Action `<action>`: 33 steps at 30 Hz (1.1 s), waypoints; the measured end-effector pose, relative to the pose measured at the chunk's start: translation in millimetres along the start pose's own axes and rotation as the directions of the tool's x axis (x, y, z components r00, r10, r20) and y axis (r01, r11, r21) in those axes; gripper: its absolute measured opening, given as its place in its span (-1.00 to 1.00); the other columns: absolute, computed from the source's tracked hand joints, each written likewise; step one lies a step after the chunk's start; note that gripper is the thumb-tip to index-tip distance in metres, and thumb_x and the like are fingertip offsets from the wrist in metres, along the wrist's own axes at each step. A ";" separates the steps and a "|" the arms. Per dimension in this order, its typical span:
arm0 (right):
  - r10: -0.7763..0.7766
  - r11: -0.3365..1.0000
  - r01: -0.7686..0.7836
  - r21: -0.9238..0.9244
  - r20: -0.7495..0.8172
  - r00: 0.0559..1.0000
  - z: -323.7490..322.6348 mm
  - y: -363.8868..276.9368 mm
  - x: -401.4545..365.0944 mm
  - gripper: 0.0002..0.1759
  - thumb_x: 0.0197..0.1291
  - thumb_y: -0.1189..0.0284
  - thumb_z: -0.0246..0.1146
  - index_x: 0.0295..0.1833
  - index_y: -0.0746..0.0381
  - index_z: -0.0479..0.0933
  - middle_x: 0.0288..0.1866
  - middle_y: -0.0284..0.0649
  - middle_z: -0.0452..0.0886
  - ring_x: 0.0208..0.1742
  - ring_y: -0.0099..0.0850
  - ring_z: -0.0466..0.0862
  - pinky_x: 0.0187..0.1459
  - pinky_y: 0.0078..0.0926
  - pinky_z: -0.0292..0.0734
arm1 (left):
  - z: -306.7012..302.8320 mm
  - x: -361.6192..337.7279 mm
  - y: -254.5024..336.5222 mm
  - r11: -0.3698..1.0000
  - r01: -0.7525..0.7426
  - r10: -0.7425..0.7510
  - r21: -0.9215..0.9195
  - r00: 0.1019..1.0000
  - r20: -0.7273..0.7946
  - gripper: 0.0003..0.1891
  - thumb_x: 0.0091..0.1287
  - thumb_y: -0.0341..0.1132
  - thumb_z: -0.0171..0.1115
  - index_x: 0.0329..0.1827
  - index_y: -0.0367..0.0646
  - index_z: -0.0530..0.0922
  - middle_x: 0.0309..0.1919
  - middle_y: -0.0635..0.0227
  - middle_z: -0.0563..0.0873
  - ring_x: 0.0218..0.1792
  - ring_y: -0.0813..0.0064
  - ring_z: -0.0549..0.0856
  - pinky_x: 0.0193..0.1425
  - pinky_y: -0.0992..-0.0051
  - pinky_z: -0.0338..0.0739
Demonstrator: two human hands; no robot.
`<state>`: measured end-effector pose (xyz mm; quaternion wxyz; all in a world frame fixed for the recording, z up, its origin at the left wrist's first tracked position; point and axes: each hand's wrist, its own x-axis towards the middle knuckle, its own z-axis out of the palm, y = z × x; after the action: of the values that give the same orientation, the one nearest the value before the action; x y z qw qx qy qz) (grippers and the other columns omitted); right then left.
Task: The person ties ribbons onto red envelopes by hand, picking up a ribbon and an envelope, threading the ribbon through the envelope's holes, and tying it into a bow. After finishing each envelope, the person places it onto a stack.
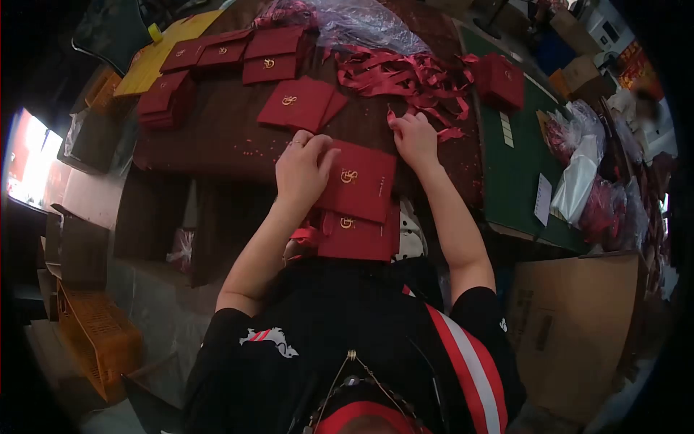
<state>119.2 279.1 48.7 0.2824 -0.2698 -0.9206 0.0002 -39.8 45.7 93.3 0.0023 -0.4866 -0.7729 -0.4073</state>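
A red pouch [361,181] with a gold emblem lies at the near table edge, overlapping a second red pouch [358,239] closer to my body. My left hand [302,170] is closed at the upper left corner of the upper pouch, its thumb along that edge; the fingertips are partly hidden. To the right of the pouch, my right hand [417,141] pinches the end of a red ribbon [392,119]. Behind it spreads a tangled pile of red ribbons [397,76]. Two overlapping red pouches [296,103] lie just beyond my left hand.
Stacks of red pouches [271,54] stand at the back left, another stack [500,81] at the back right. Clear plastic [369,25] lies behind the ribbons. On the right are a green board [520,173], plastic bags [582,159] and a cardboard box [571,325]. An orange crate [101,333] stands lower left.
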 end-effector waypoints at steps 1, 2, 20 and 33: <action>-0.063 0.997 0.064 0.034 -0.035 0.997 -8.3 -1.1 -10.2 -0.82 0.14 0.47 0.33 -0.15 0.06 0.75 -0.23 -0.27 0.67 -0.08 -0.17 0.63 -0.10 -0.19 0.65 | -1.2 -8.9 -0.6 0.999 0.034 -0.036 0.020 0.998 0.058 -0.68 0.30 -0.09 0.46 -0.07 -0.13 0.69 -0.08 0.20 0.66 -0.03 0.08 0.70 0.00 0.21 0.60; -0.050 0.997 0.050 0.067 0.003 0.999 -14.8 -0.9 -21.3 -0.81 0.12 0.45 0.34 -0.13 0.07 0.75 -0.20 -0.28 0.68 -0.09 -0.18 0.63 -0.07 -0.21 0.65 | 0.4 -16.5 -2.2 0.999 0.048 -0.049 0.015 0.997 0.058 -0.68 0.30 -0.09 0.46 -0.07 -0.13 0.69 -0.08 0.20 0.66 -0.03 0.08 0.70 0.00 0.21 0.60; 0.153 0.945 -0.144 0.294 -0.009 0.988 -9.2 -37.1 -17.6 -0.77 0.23 0.29 0.42 -0.07 0.16 0.73 -0.22 -0.27 0.74 -0.09 -0.21 0.68 -0.07 -0.20 0.60 | 33.4 -27.2 -20.2 0.985 0.161 -0.159 -0.067 0.987 0.030 -0.54 0.13 -0.17 0.61 0.02 -0.17 0.63 -0.20 0.28 0.67 -0.17 0.27 0.68 -0.05 0.28 0.60; -0.043 0.907 0.113 0.406 -0.178 0.983 -17.1 -106.3 -39.4 -0.84 0.15 0.45 0.44 -0.13 0.17 0.73 -0.23 -0.29 0.74 -0.17 -0.23 0.66 -0.03 -0.27 0.52 | 43.1 -31.0 -25.9 0.890 0.264 -0.274 -0.372 0.961 0.028 -0.56 0.09 -0.29 0.62 0.06 -0.13 0.71 -0.36 0.34 0.69 -0.39 0.48 0.67 -0.21 0.41 0.62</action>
<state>102.7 166.1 58.9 0.4083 -0.1658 -0.8830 0.1618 -26.0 44.6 35.8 -0.1368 -0.3612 -0.7413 -0.5489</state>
